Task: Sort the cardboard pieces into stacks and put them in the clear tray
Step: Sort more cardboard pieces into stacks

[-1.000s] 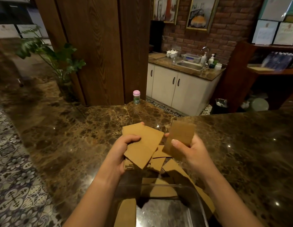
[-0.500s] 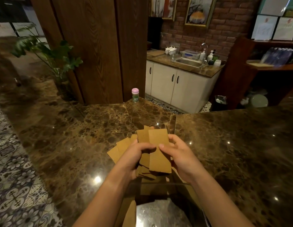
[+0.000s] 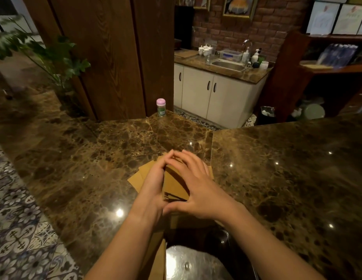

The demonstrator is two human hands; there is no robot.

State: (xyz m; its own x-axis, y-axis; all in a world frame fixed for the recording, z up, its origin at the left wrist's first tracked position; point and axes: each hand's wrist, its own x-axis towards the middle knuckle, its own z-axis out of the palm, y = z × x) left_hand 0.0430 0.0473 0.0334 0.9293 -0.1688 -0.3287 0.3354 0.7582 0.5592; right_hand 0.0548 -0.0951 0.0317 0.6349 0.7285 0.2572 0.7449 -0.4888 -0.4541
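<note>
Nearest me, at the counter's near edge, the clear plastic tray (image 3: pixel 226 239) is mostly cut off by the frame and hidden under my forearms; I can barely trace its rim. A brown cardboard strip (image 3: pixel 158 259) stands at its left side. Just beyond, my left hand (image 3: pixel 153 186) and right hand (image 3: pixel 198 184) press a stack of brown cardboard pieces (image 3: pixel 175 184) between them, fingers fairly straight, fingertips meeting over the top, thumbs closing the near end. Loose brown cardboard sheets (image 3: pixel 141 174) lie beneath on the dark brown marble counter (image 3: pixel 277 168). At its far edge stands a small pink-capped jar (image 3: pixel 161 107).
</note>
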